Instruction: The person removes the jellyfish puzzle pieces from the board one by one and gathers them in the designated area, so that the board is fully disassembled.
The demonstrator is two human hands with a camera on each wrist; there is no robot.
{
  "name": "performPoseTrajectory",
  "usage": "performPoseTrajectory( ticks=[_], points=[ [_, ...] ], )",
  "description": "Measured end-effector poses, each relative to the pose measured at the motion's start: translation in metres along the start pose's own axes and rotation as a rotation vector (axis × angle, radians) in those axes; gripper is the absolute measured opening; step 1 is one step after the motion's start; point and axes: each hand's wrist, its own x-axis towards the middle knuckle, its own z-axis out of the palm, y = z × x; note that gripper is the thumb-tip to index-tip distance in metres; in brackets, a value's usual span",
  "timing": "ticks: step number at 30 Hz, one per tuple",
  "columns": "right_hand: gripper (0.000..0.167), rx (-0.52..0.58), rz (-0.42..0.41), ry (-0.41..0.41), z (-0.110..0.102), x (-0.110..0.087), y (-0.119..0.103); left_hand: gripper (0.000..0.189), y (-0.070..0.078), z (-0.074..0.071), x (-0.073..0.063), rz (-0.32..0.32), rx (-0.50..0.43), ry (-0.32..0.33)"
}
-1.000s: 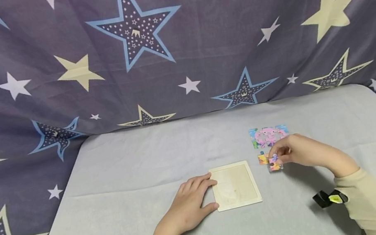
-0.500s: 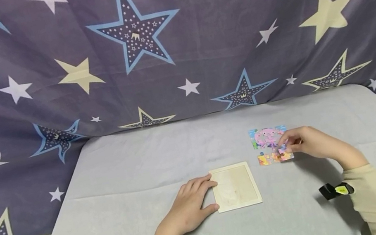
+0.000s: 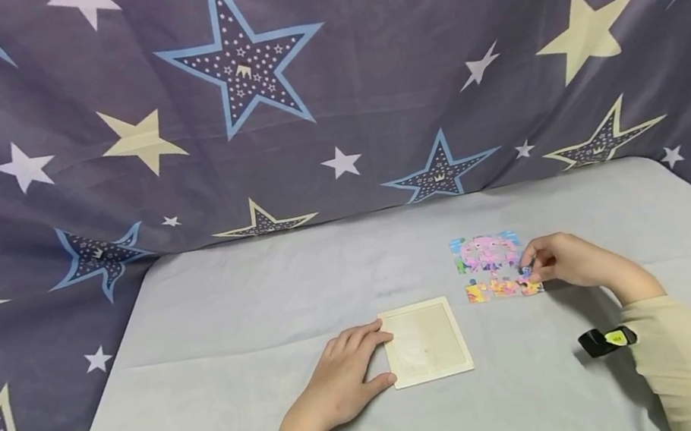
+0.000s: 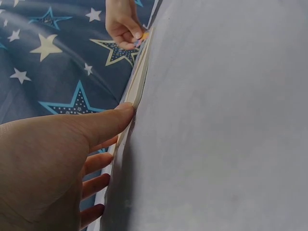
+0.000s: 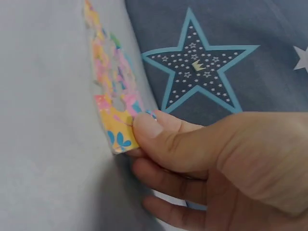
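Note:
At the right of the table a jigsaw puzzle (image 3: 485, 251) with a pink animal lies partly joined. Its lower row of yellow and pink pieces (image 3: 502, 286) sits slightly apart from the upper part. My right hand (image 3: 574, 261) pinches a yellow puzzle piece (image 5: 118, 126) with blue marks between thumb and fingers, at the right end of that lower row. In the head view fingers partly cover this piece. My left hand (image 3: 340, 382) rests against the left edge of a shallow cream frame tray (image 3: 460, 334), thumb and fingertips touching its rim.
A pale grey cloth (image 3: 228, 298) covers the table. Behind it hangs a dark curtain (image 3: 304, 138) with stars. The tray lies left of and nearer than the puzzle. Black straps (image 3: 597, 343) circle both wrists.
My right hand has carried the pinched piece from the middle of the lower row to its right end and lowered it there. The left hand and the tray stay in place.

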Motion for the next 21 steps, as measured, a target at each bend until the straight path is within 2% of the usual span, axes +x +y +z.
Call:
performPoseTrajectory(
  ticks=[10,21],
  points=[
    [0.006,-0.059,0.024,0.043,0.003,0.009,0.006,0.05,-0.005,-0.004,0.008,0.01,0.008,-0.005],
    [0.009,-0.037,0.054,0.069,0.001,0.01,0.008,0.054,-0.004,-0.006,0.018,0.011,0.008,-0.015]
  ],
)
